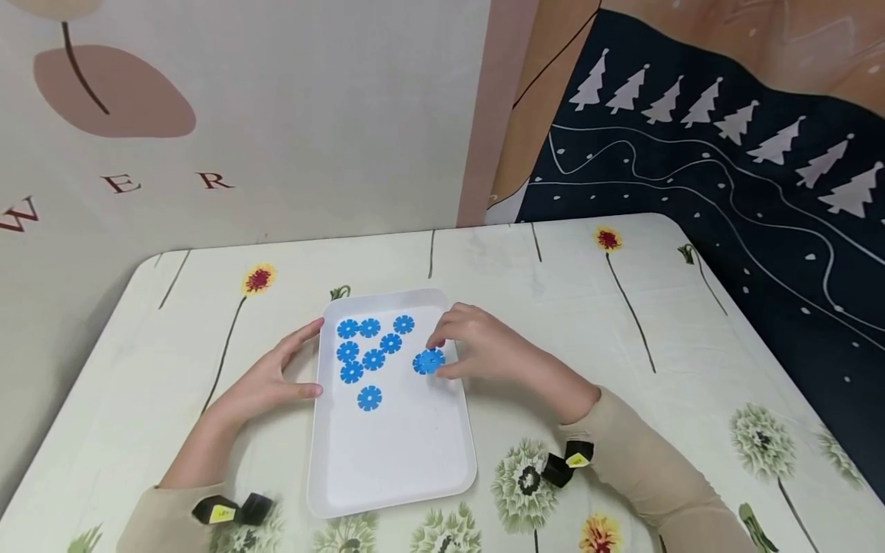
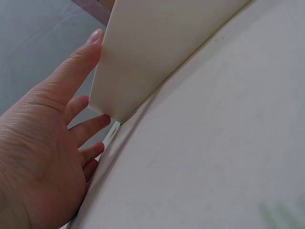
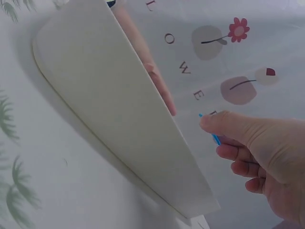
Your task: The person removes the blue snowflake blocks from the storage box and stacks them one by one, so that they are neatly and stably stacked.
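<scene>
Beige sleeves (image 1: pixel 646 468) came in from the lower left and lower right of the head view, with small black blocks (image 1: pixel 257 508) at the cuffs. Between them, a pale tablecloth (image 1: pixel 574 307) printed with dandelion heads and yellow-red flowers covered the table. A pale wall (image 1: pixel 311 115) rose across the upper left, lettered W, E, R below a pinkish-brown shape; a dark panel (image 1: pixel 622 169) with a row of white trees filled the upper right.

Around the middle of the frame lay a white tray (image 1: pixel 394 468). Eight blue discs (image 1: pixel 369 398) with notched edges lay loose in it, seven toward its upper left and one lower down by itself.

Another, the held disc (image 1: pixel 432 360), was partly covered by my fingers, and I could not tell whether one more lay beneath it. Both wrist views showed the tray's outer wall and hid its contents; in the right one, only a thin blue edge of the disc showed.

My left hand (image 1: pixel 271 378) was spread at the tray's left edge, thumb and fingers well apart, the thumb against the wall. My right hand (image 1: pixel 470 346) reached over the tray's right side, pinching the held disc between thumb and forefinger.
</scene>
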Motion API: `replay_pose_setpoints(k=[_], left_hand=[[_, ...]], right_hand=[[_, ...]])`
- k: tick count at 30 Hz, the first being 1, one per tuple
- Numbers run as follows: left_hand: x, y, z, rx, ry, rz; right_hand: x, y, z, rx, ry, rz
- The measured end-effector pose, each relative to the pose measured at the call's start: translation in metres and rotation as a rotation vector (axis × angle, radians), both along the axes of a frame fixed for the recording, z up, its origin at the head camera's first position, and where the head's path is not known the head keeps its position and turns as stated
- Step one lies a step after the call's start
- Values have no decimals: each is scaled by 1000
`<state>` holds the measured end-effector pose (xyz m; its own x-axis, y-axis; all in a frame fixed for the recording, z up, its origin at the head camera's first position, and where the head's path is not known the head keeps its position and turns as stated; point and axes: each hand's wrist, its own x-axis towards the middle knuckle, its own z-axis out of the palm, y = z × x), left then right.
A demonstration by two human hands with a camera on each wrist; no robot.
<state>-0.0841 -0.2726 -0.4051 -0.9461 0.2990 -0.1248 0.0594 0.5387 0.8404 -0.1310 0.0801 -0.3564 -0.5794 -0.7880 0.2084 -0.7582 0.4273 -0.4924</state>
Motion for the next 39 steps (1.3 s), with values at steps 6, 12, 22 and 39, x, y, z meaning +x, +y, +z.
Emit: replay_pose_setpoints(k=[6, 12, 22, 39], left_hand=[[0, -1, -1, -5, -2, 1], [-1, -2, -2, 2, 9, -3], [-1, -1, -2, 8, 1, -4], [0, 0, -2, 8, 7, -2]], right_hand=[[-2, 15, 4, -14, -23, -66], [-5, 31, 4, -33, -55, -120], [-7, 52, -7, -64, -56, -171], [-14, 74, -33, -31, -100, -194]])
